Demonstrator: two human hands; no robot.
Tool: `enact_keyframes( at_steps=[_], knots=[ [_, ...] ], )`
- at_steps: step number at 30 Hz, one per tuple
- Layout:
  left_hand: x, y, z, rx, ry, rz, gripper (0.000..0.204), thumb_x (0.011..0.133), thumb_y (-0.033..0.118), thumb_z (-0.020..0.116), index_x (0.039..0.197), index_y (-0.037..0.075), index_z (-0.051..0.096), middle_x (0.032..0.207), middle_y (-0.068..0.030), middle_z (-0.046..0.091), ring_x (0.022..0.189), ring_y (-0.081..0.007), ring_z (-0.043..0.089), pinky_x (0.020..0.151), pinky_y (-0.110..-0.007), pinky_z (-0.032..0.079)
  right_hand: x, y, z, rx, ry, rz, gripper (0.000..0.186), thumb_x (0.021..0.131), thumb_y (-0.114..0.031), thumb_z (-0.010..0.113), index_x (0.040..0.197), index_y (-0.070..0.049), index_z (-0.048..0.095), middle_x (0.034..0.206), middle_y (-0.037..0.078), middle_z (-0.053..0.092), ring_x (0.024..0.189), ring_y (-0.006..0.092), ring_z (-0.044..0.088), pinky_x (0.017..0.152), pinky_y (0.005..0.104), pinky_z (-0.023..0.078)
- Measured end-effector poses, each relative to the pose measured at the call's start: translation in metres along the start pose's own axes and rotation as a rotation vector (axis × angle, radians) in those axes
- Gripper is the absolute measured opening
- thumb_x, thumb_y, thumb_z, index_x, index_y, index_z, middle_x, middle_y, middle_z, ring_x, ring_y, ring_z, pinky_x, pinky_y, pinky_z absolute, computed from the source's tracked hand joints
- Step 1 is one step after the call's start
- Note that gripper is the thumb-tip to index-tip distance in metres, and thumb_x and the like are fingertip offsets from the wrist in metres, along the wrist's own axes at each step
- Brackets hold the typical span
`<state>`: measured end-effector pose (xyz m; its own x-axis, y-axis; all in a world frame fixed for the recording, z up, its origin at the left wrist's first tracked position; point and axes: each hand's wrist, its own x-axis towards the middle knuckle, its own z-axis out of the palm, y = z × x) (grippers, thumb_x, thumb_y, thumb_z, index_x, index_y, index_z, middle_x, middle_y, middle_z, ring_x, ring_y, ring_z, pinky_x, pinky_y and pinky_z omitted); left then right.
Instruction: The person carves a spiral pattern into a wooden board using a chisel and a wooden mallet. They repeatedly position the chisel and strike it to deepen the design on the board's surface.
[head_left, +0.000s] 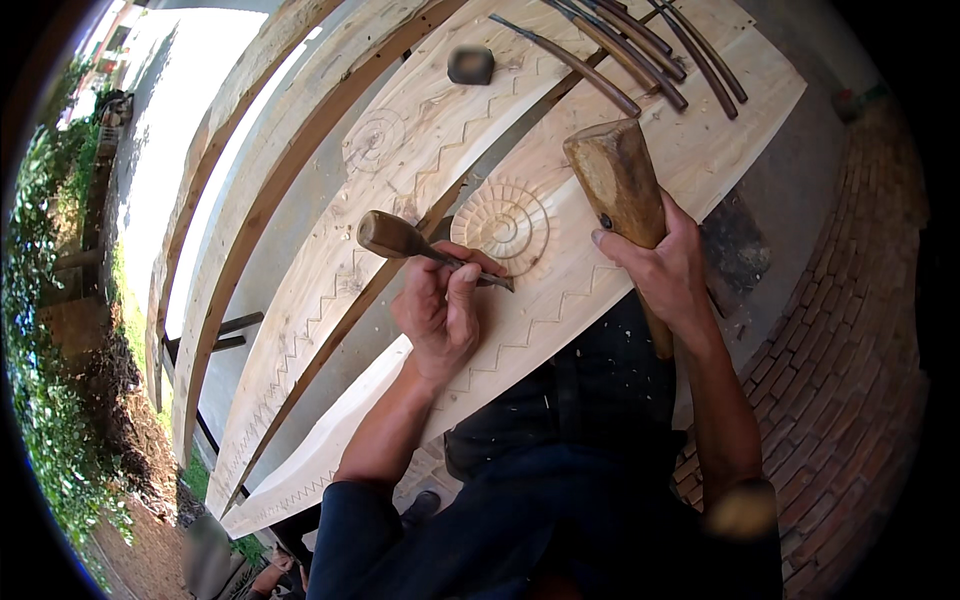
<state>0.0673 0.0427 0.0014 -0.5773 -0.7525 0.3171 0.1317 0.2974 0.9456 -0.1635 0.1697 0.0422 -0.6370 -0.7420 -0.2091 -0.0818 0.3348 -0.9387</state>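
My left hand (440, 312) is closed around the metal shank of a carving chisel (392, 236), whose bulbous wooden handle points up and left. The chisel's tip rests at the lower edge of a round, ridged spiral carving (505, 232). That carving is cut into a pale wooden plank (560, 318) with a zigzag line along its near edge. In my right hand (665, 265) is a worn wooden mallet (612, 170), gripped below its head. The mallet is raised to the right of the carving, apart from the chisel.
Several carving tools (655, 50) lie at the plank's far end. Beside this plank lies a second one (345, 235) with zigzags and a drawn spiral, holding a small dark block (470, 66). Curved beams (225, 250) stand further left. Another person's hand (272, 572) shows lower left.
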Motion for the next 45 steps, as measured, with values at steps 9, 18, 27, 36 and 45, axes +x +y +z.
enact_keyframes(
  at_steps=[9,18,27,36,45],
  knots=[
    [0.000,0.002,0.002,0.025,0.015,0.011,0.007,0.114,-0.003,0.056,0.118,-0.007,0.052,0.097,-0.0210,0.078,0.087,-0.0189,0.077,0.079,-0.031,0.062,-0.001,-0.002,0.000,0.000,-0.001,-0.041,0.051,0.086,-0.016,0.085,0.131,0.004,0.071,0.112,0.014,0.079,0.100,0.0204,0.074,0.094,0.0365,0.058],
    [0.005,0.000,0.002,0.279,-0.045,0.157,0.012,0.105,-0.004,0.070,0.102,-0.005,0.058,0.091,-0.0176,0.079,0.074,-0.0218,0.078,0.068,-0.031,0.061,0.005,-0.014,0.002,-0.073,0.013,-0.207,0.051,0.085,-0.015,0.086,0.130,0.004,0.071,0.111,0.018,0.080,0.101,0.0241,0.076,0.095,0.0381,0.059],
    [0.016,0.014,0.002,0.424,-0.169,0.121,0.005,0.109,-0.004,0.062,0.107,-0.004,0.057,0.090,-0.0166,0.079,0.081,-0.0205,0.079,0.073,-0.032,0.063,0.026,-0.130,-0.021,0.078,0.141,-0.470,0.038,0.091,-0.014,0.087,0.122,0.003,0.075,0.110,0.009,0.082,0.098,0.0187,0.079,0.090,0.0350,0.063],
    [0.017,-0.002,0.004,0.344,-0.103,0.147,0.016,0.100,-0.002,0.076,0.109,0.000,0.063,0.084,-0.0150,0.076,0.065,-0.0287,0.075,0.060,-0.036,0.057,0.044,-0.147,-0.020,-0.189,0.105,-0.894,0.066,0.076,0.003,0.087,0.140,-0.012,0.073,0.112,0.010,0.079,0.099,0.0264,0.079,0.085,0.0396,0.064],
    [0.015,0.008,-0.001,0.351,-0.139,0.256,0.012,0.100,-0.006,0.072,0.107,-0.001,0.064,0.090,-0.0138,0.077,0.070,-0.0266,0.076,0.063,-0.035,0.059,0.026,-0.101,-0.007,-0.565,0.160,-0.896,0.054,0.083,0.007,0.081,0.134,-0.008,0.074,0.101,0.007,0.079,0.089,0.0233,0.078,0.077,0.0374,0.061]
  ],
)
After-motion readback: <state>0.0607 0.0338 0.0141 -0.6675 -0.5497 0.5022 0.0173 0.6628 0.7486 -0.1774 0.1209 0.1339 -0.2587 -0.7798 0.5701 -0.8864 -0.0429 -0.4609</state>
